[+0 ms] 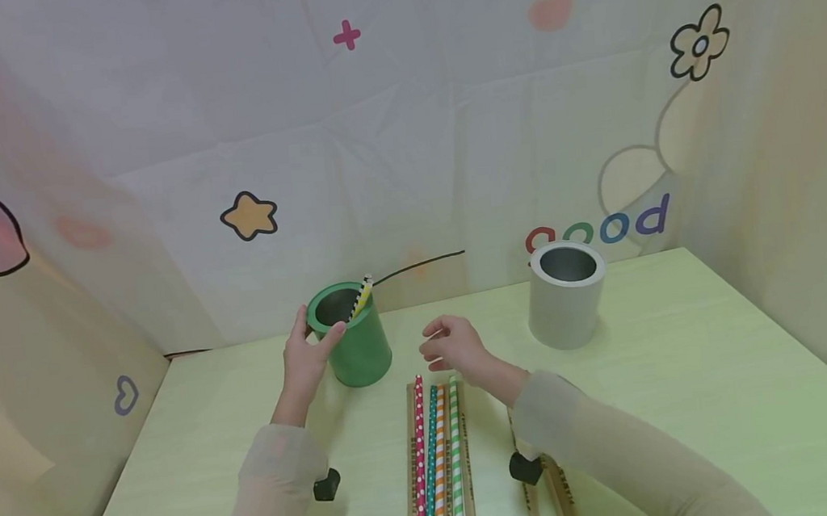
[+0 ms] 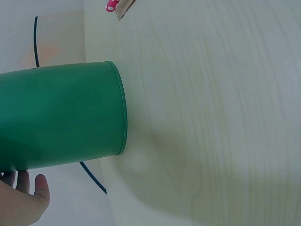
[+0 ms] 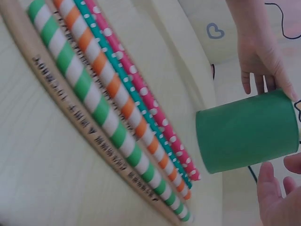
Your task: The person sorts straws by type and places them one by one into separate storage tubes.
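A green cylindrical cup (image 1: 358,351) stands on the table, held at its upper left side by my left hand (image 1: 308,365), thumb near the front of the rim. Inside it leans a yellow straw (image 1: 362,298) with black-and-white marks; its lower part is hidden. To the right of the cup, my right hand (image 1: 457,348) hovers with loosely bent fingers, holding nothing. Below it lie several patterned straws: a pink dotted straw (image 1: 421,452), a teal dotted straw (image 1: 432,467), an orange-striped straw (image 1: 440,466) and a green-striped straw (image 1: 456,457).
Brown printed paper strips (image 1: 469,480) lie beside and between the straws. More brown strips (image 1: 559,489) lie under the right forearm. A white cylindrical cup (image 1: 567,311) stands at the back right. Behind the table hangs a printed curtain (image 1: 406,169).
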### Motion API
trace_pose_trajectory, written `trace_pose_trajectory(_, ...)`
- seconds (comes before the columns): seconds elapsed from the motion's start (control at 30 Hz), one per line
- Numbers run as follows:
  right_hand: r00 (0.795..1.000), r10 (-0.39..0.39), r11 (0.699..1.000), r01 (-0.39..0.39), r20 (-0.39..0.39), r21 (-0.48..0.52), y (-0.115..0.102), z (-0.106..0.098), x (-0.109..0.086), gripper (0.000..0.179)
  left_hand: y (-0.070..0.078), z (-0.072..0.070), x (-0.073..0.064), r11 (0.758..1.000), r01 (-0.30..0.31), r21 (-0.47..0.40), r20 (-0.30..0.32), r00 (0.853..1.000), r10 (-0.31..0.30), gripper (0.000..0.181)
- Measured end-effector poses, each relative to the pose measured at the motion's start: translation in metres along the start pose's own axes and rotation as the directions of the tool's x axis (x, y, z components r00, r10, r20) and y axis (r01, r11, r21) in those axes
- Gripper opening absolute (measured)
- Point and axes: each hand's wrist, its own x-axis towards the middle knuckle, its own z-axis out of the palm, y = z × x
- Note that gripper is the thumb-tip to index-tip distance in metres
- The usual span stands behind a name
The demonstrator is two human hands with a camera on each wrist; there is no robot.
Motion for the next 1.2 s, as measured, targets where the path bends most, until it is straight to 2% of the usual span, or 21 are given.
trace_pose_trajectory(0.4, 0.995, 0.091, 0.991, -0.086, 0.045, -0.101, 0.034, -0.011, -0.008, 0.027, -0.001, 0.0, 0.001, 1.0, -0.01, 0.004, -0.01, 1.0, 0.01, 0.086)
trace_pose_trajectory(0.67, 0.99, 0.122, 0.974, -0.106, 0.065, -0.2, 0.047, -0.014, -0.016, 0.027, 0.0, 0.0, 0.0, 1.0, -0.006, 0.004, -0.008, 1.0, 0.006, 0.086)
trace_pose_trajectory(0.97, 0.993, 0.098, 0.942, -0.073, 0.061, -0.327, 0.058, -0.016, -0.025, 0.025, 0.0, 0.0, 0.001, 1.0, 0.004, -0.002, -0.008, 1.0, -0.004, 0.086)
trace_pose_trajectory(1.1, 0.995, 0.042, 0.92, -0.005, 0.086, -0.392, 0.062, -0.015, -0.025, 0.024, 0.001, 0.001, 0.001, 1.0, 0.006, 0.004, -0.009, 1.0, -0.006, 0.086)
trace_pose_trajectory(1.2, 0.993, -0.025, 0.888, 0.076, 0.119, -0.453, 0.064, -0.014, -0.027, 0.025, 0.001, 0.001, 0.0, 1.0, 0.001, 0.008, -0.006, 1.0, -0.001, 0.086)
